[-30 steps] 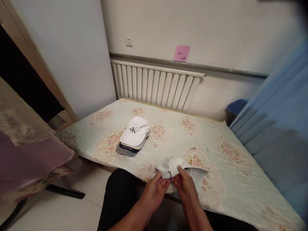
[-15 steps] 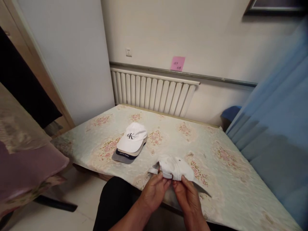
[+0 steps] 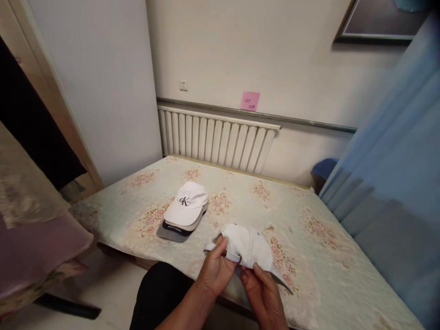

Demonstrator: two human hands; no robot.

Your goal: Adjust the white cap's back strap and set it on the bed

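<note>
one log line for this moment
left hand: grips cap | right hand: holds cap from below | cap stack: on bed, apart from hands

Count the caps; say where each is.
4: a plain white cap held in the left hand and right hand; stacked on the bed: white logo cap, beige cap, dark cap. Others may hide within.

Floral mattress (image 3: 309,238), stack of caps (image 3: 183,212) lying on it
</note>
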